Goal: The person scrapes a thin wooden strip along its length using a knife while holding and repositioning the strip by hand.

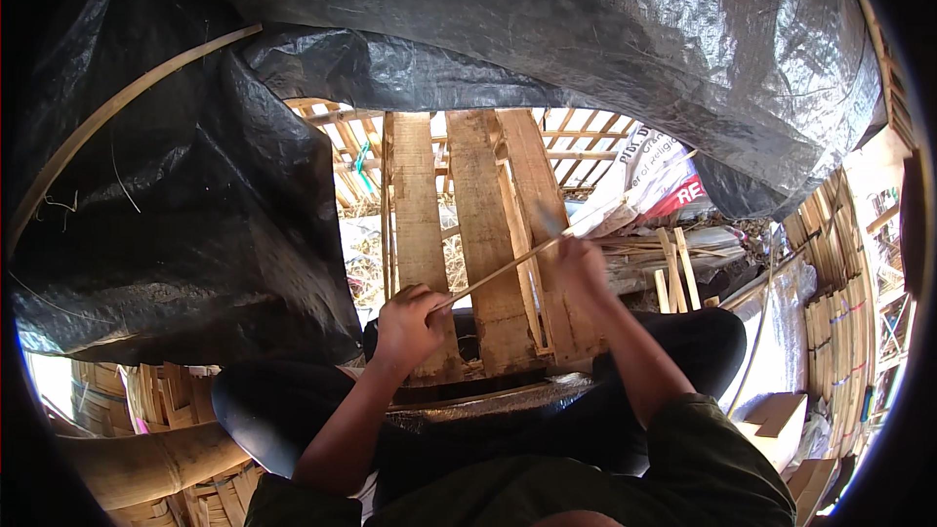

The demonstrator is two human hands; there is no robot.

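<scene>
A thin, pale bamboo strip [498, 275] runs aslant from lower left to upper right, above the wooden planks [478, 224] in front of me. Its near end is pinched in my left hand [410, 327], which is closed around it. My right hand [583, 268] is closed farther along, at the strip's far part. From its fist juts a blurred grey blade [550, 220], which looks like a knife; the handle is hidden in the fingers. The blade lies close to the strip, but whether they touch I cannot tell.
Black plastic sheeting [176, 195] hangs at the left and overhead. A printed white-and-red sack [654, 181] lies beyond my right hand. Upright wooden sticks [680, 268] stand at the right, near bundled bamboo strips [839, 332]. A thick bamboo pole [156, 464] is at lower left.
</scene>
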